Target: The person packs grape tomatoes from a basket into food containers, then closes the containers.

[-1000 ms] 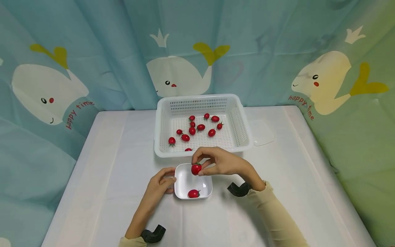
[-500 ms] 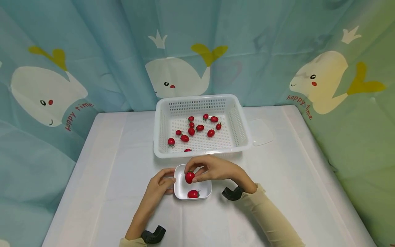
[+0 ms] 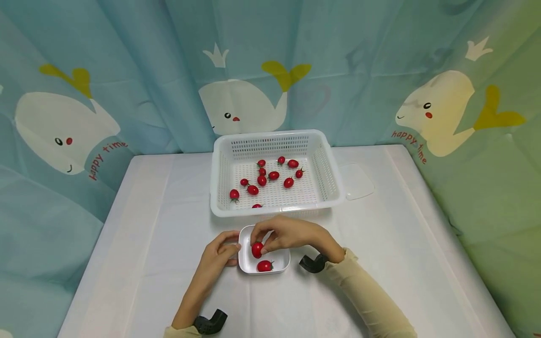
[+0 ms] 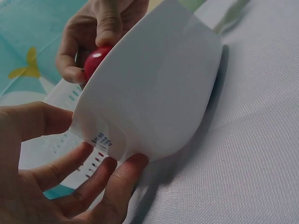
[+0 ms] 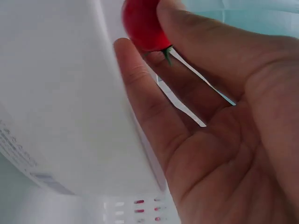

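A small white square container stands on the table in front of the basket. My left hand steadies its left side; in the left wrist view the thumb lies at the rim and the fingertips meet the outer wall, which bears a printed label. Between thumb and fingers my right hand pinches a red cherry tomato, held low over the inside of the container. Its green stem shows in the right wrist view, close beside the container wall. A second cherry tomato lies near the container's front wall.
Behind the container stands a white perforated basket with several cherry tomatoes spread over its floor. A clear flat lid lies right of the basket. A blue-green whale-print curtain hangs behind the white-covered table.
My right hand has moved left and toward me with the cherry tomato, bringing it lower into the container. The left hand stays at the container's side.
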